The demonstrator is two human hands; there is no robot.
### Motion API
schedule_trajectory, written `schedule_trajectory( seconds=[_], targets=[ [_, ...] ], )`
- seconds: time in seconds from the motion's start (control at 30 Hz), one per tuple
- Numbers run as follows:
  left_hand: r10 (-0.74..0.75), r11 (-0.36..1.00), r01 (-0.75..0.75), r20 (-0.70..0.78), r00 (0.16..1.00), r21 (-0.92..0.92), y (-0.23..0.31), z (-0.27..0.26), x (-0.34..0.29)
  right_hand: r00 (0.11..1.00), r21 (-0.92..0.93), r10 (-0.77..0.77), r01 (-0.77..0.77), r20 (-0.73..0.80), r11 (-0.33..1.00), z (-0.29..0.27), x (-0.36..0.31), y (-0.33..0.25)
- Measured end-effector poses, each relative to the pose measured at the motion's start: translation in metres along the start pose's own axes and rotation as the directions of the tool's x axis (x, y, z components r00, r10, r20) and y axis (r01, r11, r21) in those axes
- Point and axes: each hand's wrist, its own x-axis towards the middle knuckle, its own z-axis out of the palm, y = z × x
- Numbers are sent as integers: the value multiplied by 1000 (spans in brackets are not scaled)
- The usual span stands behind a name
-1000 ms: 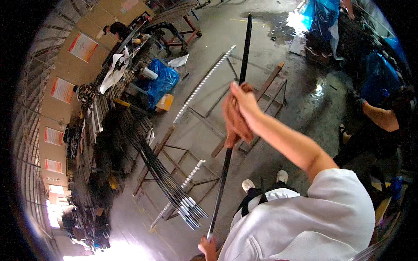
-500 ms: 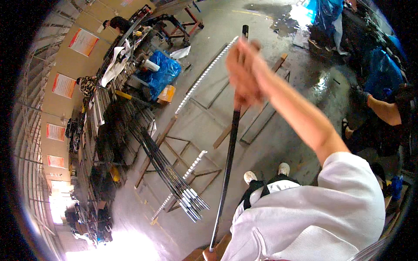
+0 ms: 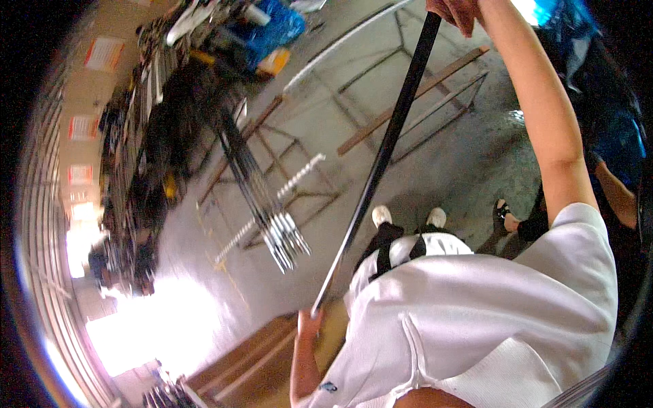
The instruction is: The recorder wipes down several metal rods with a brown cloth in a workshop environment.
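Note:
A long black pole [image 3: 393, 132] slants across the middle of the view, thinning to a silver section at its lower end. My right hand [image 3: 457, 13] is at the upper edge, partly cut off by the frame, with its fingers closed around the black part. The pole's upper end is out of view. Low on the left, my left hand [image 3: 310, 325] is wrapped round the narrow silver end. Left of the pole lies a bundle of similar dark poles [image 3: 248, 166] with silver tips, resting across a metal frame stand [image 3: 299, 197].
White coiled strips [image 3: 303, 175] run along the stands. Another low rack with a wooden bar [image 3: 415, 98] stands beyond the pole. A cardboard box [image 3: 273, 62] and blue plastic sheeting [image 3: 279, 30] are at the far left. Another person's sandaled foot [image 3: 507, 217] is at the right.
The view has shifted, and the stands and bundle sit higher in it. My right hand has moved up and right with the pole. More of my left hand and forearm shows.

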Motion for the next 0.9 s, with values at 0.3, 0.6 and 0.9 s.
schedule_trajectory(
  seconds=[0.3, 0.6, 0.9],
  targets=[
    [-48, 962, 81, 129, 990, -262, 305, 0, 135, 870, -156, 220, -167, 441, 974, 68, -157, 141],
    [222, 933, -252, -140, 965, -256, 347, 3, 149, 925, 9, 312, -322, 219, 947, 53, -213, 203],
    [107, 983, -128, -159, 981, -128, 305, 21, 129, 931, -193, 164, -104, 325, 976, 76, -131, 109]
  ],
)
